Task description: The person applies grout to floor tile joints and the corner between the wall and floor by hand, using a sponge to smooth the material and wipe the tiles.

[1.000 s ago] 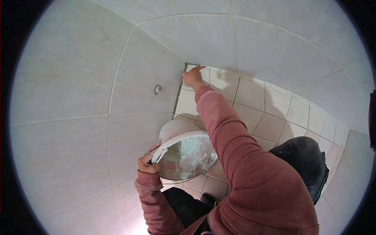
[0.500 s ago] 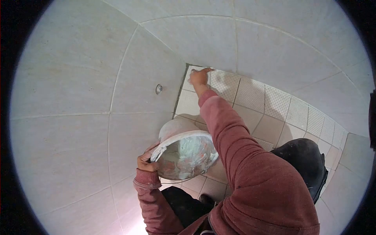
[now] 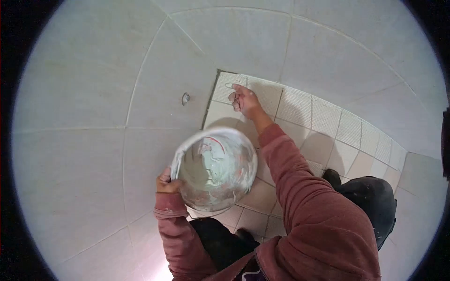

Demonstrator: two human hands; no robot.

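My left hand (image 3: 168, 181) grips the rim of a round bucket (image 3: 251, 164) at its left side. The bucket is tilted so its inside shows, with pale paste (image 3: 211, 164) on the bottom and smeared on the walls. Above and right of it, my right hand (image 3: 243, 100) hovers over the textured floor tiles near the corner. Its index finger is stretched out with pale paste on the tip, and the other fingers are curled, with paste on them too. No tool shows in it.
Large grey wall tiles (image 3: 84, 93) rise on the left and at the back. A small round metal fitting (image 3: 186, 99) sits in the left wall. Smaller floor tiles (image 3: 295, 104) run along the back wall. My knees in dark trousers (image 3: 370, 201) are at the lower right and lower middle.
My right hand has drawn back from the wall and floor edge and turned, so its coated fingertip shows. The bucket is tipped further open towards me and sits slightly higher and more to the left.
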